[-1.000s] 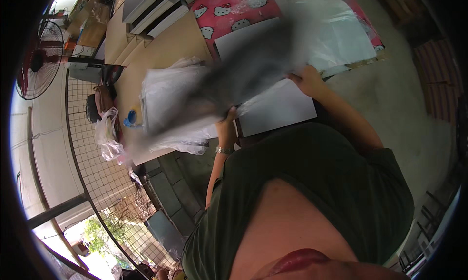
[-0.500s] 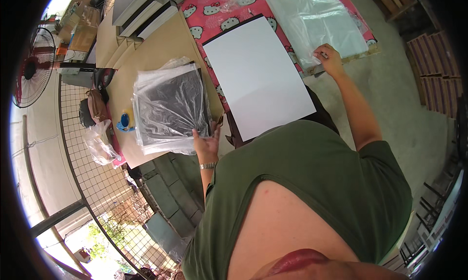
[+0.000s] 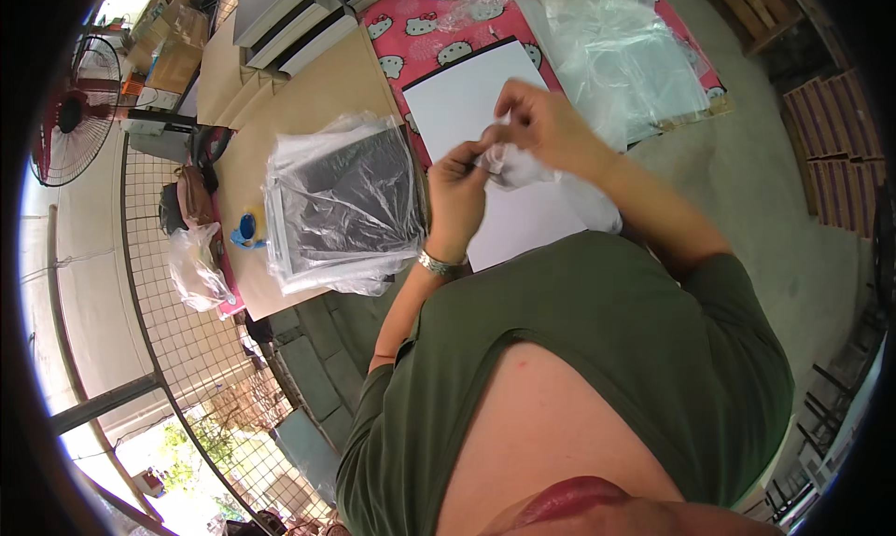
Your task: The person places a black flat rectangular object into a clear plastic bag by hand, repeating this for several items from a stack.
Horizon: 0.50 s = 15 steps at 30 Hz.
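In front of my chest, both hands are raised over a white sheet (image 3: 527, 221) with a black strip along its far edge. My left hand (image 3: 457, 195) is closed, its fingertips pinching a clear plastic bag (image 3: 516, 168). My right hand (image 3: 551, 127), slightly blurred, meets it from the right and also grips the bag's bunched edge. The bag's loose part hangs below my right hand, over the sheet. To the left lies a stack of black boards in clear plastic (image 3: 350, 195). A pile of clear plastic bags (image 3: 625, 65) lies at the far right of the table.
Brown board (image 3: 322, 97) covers the table's left part, and a pink patterned cloth (image 3: 448, 34) lies beyond the sheet. Thick grey-black stacks (image 3: 299, 32) stand at the far left. A blue tape roll (image 3: 245, 228) sits near the left edge. A fan (image 3: 75, 111) stands farther left.
My left hand has left the wrapped stack and moved right over the white sheet. My right hand has come left from the bag pile, and a plastic bag is now between both hands.
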Tool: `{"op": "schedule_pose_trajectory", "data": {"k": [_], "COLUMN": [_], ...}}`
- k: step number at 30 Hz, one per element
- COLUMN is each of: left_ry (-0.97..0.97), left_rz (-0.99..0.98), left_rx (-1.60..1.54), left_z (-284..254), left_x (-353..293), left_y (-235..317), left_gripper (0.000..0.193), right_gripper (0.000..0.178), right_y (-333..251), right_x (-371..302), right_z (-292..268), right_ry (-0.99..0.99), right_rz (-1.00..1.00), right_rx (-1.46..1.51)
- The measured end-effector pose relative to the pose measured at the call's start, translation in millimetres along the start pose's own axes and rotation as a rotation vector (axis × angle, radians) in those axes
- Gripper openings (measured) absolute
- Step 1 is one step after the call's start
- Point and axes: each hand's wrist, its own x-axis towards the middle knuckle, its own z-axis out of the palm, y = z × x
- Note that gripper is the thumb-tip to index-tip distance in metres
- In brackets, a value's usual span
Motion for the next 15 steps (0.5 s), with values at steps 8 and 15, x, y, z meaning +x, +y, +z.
{"op": "schedule_pose_trajectory", "data": {"k": [8, 15], "left_ry": [-0.055, 0.113], "left_rz": [0.022, 0.056], "left_rx": [-0.323, -0.160], "left_z": [-17.4, -14.8], "left_x": [15.7, 13.0], "left_y": [7.5, 0.2], "left_gripper": [0.009, 0.024], "right_gripper": [0.012, 0.014], "right_y": [23.3, 36.6], "right_x": [2.1, 27.3], "right_z": [-15.6, -6.0], "right_ry": [-0.112, 0.139], "right_rz": [0.213, -0.004], "right_rx": [0.323, 0.127]}}
